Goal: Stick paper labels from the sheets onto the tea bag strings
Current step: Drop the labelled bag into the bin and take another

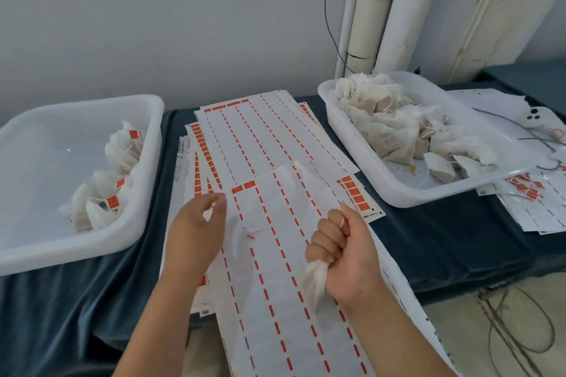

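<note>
- Head view: the right hand (343, 254) is fisted tight round a bunch of tea bags (314, 281). Their mesh tails poke out under the fist, over the right half of the top label sheet (275, 300).
- The left hand (199, 223) hangs over that sheet's left edge, fingertips curled toward the thumb. It's too blurry to say if it's pinching anything.
- The sheet looks mostly peeled. The only orange labels (244, 187) on it sit at its far-left corner, just past the left fingertips, so I'd guess the left hand is nearer for the peel.
- The sheet's long axis runs away from the person, leaning left.
- Left of the sheet is a tray (147, 223) of labelled bags, and right of it a tray (398, 199) of plain ones.
</note>
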Demonstrator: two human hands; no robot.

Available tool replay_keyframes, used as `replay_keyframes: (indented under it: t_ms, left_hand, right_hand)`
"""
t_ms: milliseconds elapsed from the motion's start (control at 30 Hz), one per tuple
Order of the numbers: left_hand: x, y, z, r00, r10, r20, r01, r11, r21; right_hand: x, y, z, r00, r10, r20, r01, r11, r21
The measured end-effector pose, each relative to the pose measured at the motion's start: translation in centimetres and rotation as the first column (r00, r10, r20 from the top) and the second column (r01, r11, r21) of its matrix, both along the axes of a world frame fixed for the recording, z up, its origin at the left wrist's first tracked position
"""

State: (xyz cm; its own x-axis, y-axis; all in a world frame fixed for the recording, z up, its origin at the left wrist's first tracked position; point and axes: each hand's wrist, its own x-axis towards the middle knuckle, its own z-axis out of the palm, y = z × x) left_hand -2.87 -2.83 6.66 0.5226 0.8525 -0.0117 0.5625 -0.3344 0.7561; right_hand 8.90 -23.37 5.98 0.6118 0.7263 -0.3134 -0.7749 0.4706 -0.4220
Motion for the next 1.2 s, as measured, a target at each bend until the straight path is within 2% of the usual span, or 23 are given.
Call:
replay_keyframes:
  t_ms: [67,100,167,267,333,467,500,567,633,667,867,1000,1200]
  left_hand:
    - [1.7,3.0,-1.0,0.977,0.014,-0.213,0.009,0.994,0.107]
    - [2.4,4.1,-1.4,0.965,0.005,-0.261,0.031,0.991,0.132]
    - [3.5,5.4,-2.0,0.951,-0.053,-0.305,0.107,0.981,0.163]
    - [4.2,5.9,-2.1,0.935,-0.13,-0.331,0.207,0.956,0.209]
    - [4.6,6.0,-1.9,0.947,-0.118,-0.297,0.179,0.966,0.188]
    - [4.7,5.4,0.3,0.957,-0.133,-0.259,0.149,0.988,0.043]
    - [4.3,5.0,1.2,0.966,-0.149,-0.211,0.153,0.988,0.003]
    - [3.3,4.0,3.3,0.988,-0.152,-0.041,0.142,0.974,-0.176]
    - [2.0,2.5,5.2,0.986,-0.121,0.117,0.156,0.917,-0.367]
    - [1.3,1.6,5.9,0.981,-0.112,0.158,0.168,0.895,-0.413]
    - [-1.6,-3.8,5.9,0.971,-0.007,0.24,0.108,0.906,-0.41]
    - [-2.6,-5.3,5.9,0.969,-0.012,0.247,0.11,0.916,-0.386]
    - [-3.3,-5.2,6.8,0.958,0.027,0.285,0.095,0.909,-0.406]
  right_hand:
    - [0.4,0.4,-1.4,0.997,0.038,-0.072,-0.039,0.999,-0.006]
    - [0.6,0.5,-2.1,0.993,0.055,-0.106,-0.053,0.998,0.021]
    - [1.0,0.4,-3.3,0.986,0.091,-0.142,-0.078,0.993,0.092]
    - [1.2,0.3,-4.2,0.985,0.137,-0.106,-0.124,0.985,0.124]
    - [1.2,0.4,-4.3,0.984,0.149,-0.096,-0.136,0.983,0.125]
    - [1.3,0.6,-4.3,0.981,0.167,-0.103,-0.153,0.98,0.13]
    - [1.3,0.6,-4.3,0.98,0.171,-0.1,-0.158,0.98,0.123]
    - [1.3,0.6,-4.3,0.981,0.173,-0.087,-0.164,0.981,0.099]
    - [1.3,0.7,-4.2,0.982,0.173,-0.072,-0.168,0.983,0.075]
    - [1.4,0.8,-4.1,0.983,0.169,-0.073,-0.164,0.984,0.064]
    - [2.0,1.3,-4.0,0.978,0.175,-0.114,-0.166,0.983,0.08]
    - [2.3,1.7,-3.6,0.971,0.22,-0.091,-0.209,0.971,0.119]
    - [2.1,2.0,-3.3,0.973,0.203,-0.11,-0.2,0.979,0.038]
